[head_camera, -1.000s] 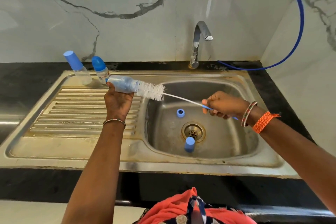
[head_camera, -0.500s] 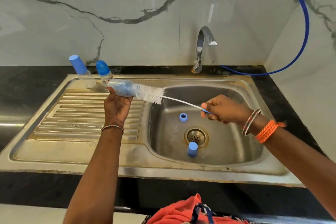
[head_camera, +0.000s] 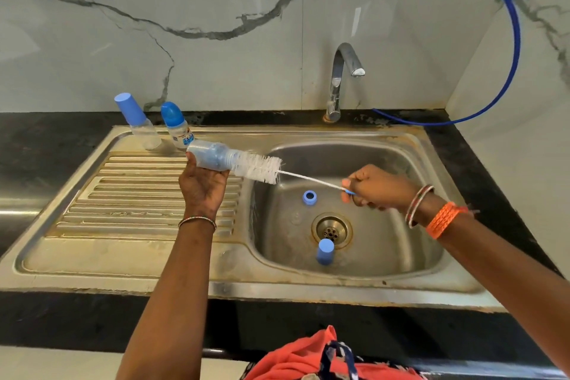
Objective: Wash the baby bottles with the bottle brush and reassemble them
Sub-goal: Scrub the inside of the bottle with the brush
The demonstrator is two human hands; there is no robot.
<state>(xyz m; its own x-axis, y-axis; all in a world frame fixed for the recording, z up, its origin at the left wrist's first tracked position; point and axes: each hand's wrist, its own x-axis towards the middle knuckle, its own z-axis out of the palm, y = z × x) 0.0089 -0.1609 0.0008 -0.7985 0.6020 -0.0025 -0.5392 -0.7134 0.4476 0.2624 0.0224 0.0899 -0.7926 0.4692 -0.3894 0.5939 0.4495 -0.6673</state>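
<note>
My left hand (head_camera: 202, 187) grips a clear baby bottle (head_camera: 209, 157) lying sideways above the drainboard, mouth toward the basin. A white bottle brush (head_camera: 257, 167) sticks out of its mouth, its tip inside the bottle. My right hand (head_camera: 374, 190) grips the brush's thin handle over the basin. In the basin lie a blue screw ring (head_camera: 309, 197) and a blue cap (head_camera: 325, 251) by the drain. Two capped bottles stand at the back of the drainboard: a clear one (head_camera: 138, 123) and a labelled one (head_camera: 177, 126).
The steel sink (head_camera: 401, 282) sits in a black counter. A tap (head_camera: 340, 80) stands behind the basin with no water running. A blue hose (head_camera: 505, 71) curves down the right wall. The ribbed drainboard (head_camera: 132, 203) lies left of the basin.
The brush head and bottle keep much the same overlap. The camera view has shifted slightly, and my right hand has barely moved on the handle.
</note>
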